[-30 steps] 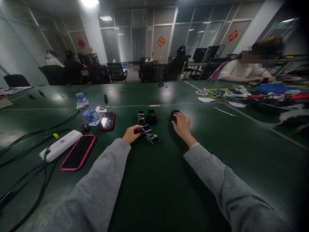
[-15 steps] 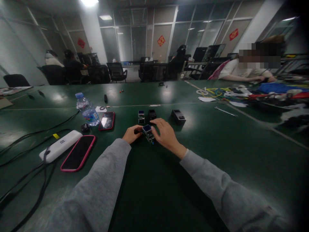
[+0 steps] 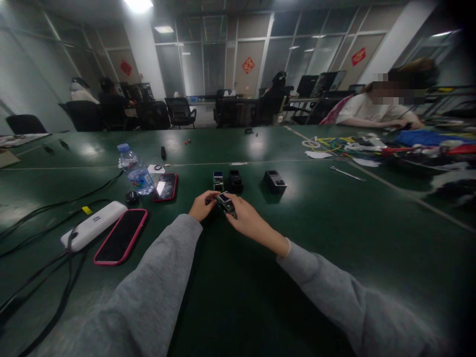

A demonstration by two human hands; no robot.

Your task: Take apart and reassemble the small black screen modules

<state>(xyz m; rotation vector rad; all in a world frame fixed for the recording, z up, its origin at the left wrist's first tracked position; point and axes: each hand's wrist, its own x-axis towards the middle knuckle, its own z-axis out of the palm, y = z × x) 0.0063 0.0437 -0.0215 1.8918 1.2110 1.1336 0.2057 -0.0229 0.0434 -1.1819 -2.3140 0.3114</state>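
A small circuit board with a screen point(image 3: 224, 199) is held tilted just above the green table point(image 3: 230, 277). My left hand point(image 3: 203, 206) is closed on its left edge. On the other side, my right hand point(image 3: 246, 214) wraps round the right edge, hiding part of the board. Just beyond the hands stand a second small board with a screen point(image 3: 218, 180) and a black boxy device point(image 3: 235, 179). Farther right lies another black device with a grey face point(image 3: 275, 180), apart from both hands.
To the left are a water bottle point(image 3: 136, 171), a phone in a red case point(image 3: 165, 187), a pink-edged phone point(image 3: 122, 236), a white power bank point(image 3: 97, 224) and black cables. At right lie a wrench point(image 3: 347, 173) and a heap of wires point(image 3: 372, 145); a person point(image 3: 383, 111) sits behind.
My right hand has come down from above the board and closed on its right side. The board has tilted a little; my left hand stays in place.
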